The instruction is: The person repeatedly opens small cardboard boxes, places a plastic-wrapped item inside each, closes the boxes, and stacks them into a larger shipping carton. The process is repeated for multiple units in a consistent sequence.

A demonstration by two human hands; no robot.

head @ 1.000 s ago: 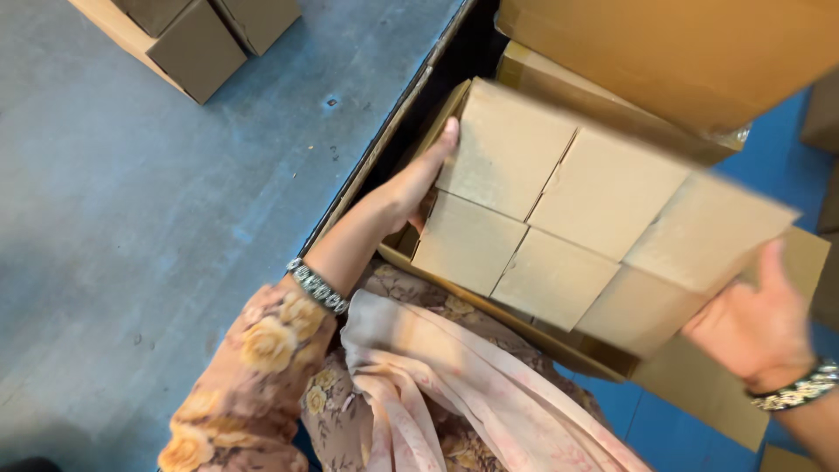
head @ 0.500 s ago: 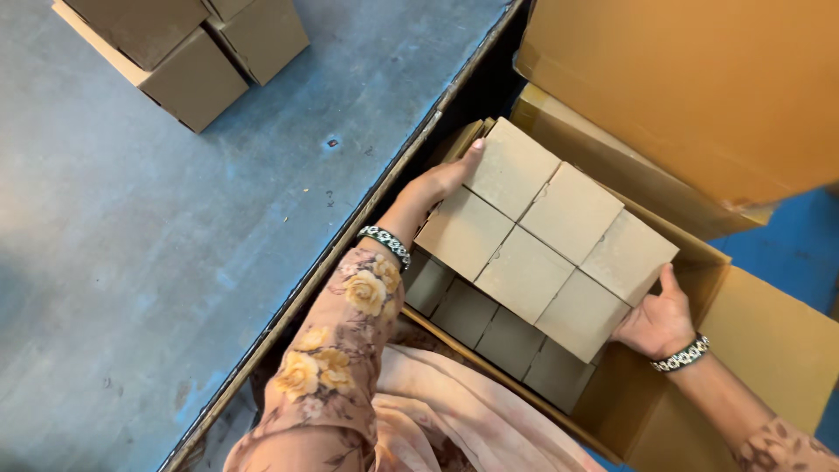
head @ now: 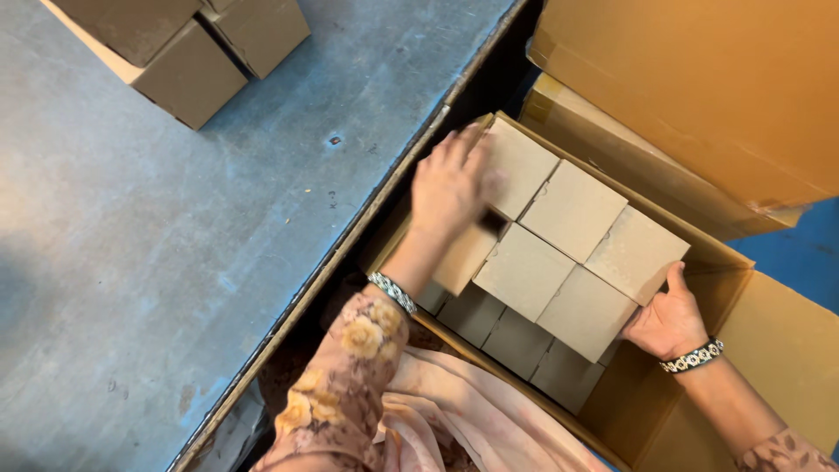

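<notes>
Cartons, six small brown ones (head: 568,240) in a tight block, sit low inside a large open shipping box (head: 778,350). Left hand (head: 450,179) lies flat and open on top, pressing them level; right hand (head: 669,319) grips the block's near corner, steadying it beside a grey table (head: 175,245).

Inside the large carton (head: 786,350), small boxes (head: 572,210) fill the left and middle, stacked up to the rim. Open room remains only along its right wall, where the right hand (head: 669,319) sits. The grey worktop (head: 218,245) is bare except for boxes (head: 183,52) at its far-left corner.
</notes>
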